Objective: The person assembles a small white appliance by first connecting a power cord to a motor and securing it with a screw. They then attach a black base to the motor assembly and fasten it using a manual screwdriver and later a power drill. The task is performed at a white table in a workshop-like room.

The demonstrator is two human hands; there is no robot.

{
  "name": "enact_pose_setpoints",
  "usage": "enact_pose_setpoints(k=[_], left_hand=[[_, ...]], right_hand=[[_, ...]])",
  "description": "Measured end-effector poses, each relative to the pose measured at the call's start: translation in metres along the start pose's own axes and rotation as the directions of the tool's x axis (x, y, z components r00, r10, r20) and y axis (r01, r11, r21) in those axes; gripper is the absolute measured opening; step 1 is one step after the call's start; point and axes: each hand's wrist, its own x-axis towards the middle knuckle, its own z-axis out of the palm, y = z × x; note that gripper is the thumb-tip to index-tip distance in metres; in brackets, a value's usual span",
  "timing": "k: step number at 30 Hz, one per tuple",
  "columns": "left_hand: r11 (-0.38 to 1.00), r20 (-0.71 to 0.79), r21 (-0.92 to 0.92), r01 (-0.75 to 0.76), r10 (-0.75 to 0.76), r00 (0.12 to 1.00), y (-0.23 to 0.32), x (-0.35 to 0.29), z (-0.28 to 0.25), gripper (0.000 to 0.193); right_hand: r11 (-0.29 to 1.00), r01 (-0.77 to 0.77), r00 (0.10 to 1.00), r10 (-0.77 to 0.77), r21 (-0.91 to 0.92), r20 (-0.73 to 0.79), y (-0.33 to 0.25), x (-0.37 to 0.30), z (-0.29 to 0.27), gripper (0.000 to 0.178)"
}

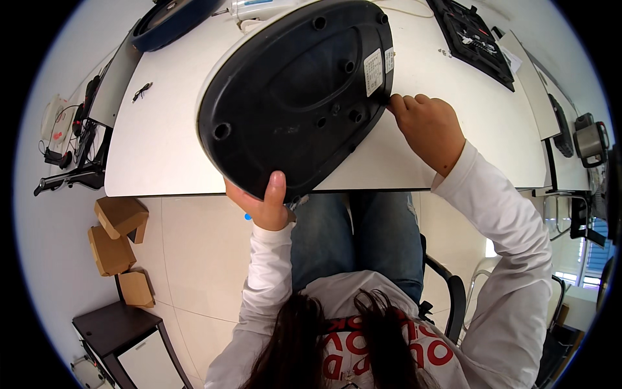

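A large oval appliance housing [265, 139] with a black underside and a pale outer shell is held up, tilted, over the white table. Round screw holes and two white labels [373, 72] show on that underside. At its lower left edge my left hand [264, 202] grips it, thumb pressed on the black face and the other fingers behind. My right hand [424, 126] is closed in a pinch at the right edge, below the labels. Whether its fingertips hold the edge or some small thing there is hidden.
An open black tool case [473, 42] lies at the far right of the white table [168, 155], small loose bits [444, 52] beside it. A dark round thing [172, 26] and a white appliance part [259, 8] stand far left. Cardboard boxes [113, 249] sit lower left.
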Motion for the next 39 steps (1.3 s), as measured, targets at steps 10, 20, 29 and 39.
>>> enact_pose_setpoints(k=[10, 20, 29, 39], left_hand=[[1.0, -0.013, -0.013, -0.018, 0.018, 1.0, -0.003, 0.001, -0.001, 0.067], [0.998, -0.004, 0.037, -0.045, 0.045, 0.999, -0.001, -0.001, -0.003, 0.061], [1.0, 0.005, 0.023, 0.0, 0.0, 1.0, -0.001, -0.002, -0.005, 0.066], [0.961, 0.138, -0.155, 0.227, -0.207, 0.969, 0.015, 0.011, -0.025, 0.063]], right_hand=[[0.932, -0.181, 0.981, 0.147, 0.313, 0.129, 0.004, 0.006, 0.0, 0.025], [-0.36, -0.668, 0.705, -0.028, 0.651, 0.708, 0.017, 0.013, -0.001, 0.031], [-0.936, -0.328, 0.687, -0.326, -0.123, 0.649, 0.006, -0.005, 0.003, 0.023], [-0.692, 0.264, 0.871, -0.128, -0.672, 0.474, -0.041, -0.015, -0.013, 0.023]])
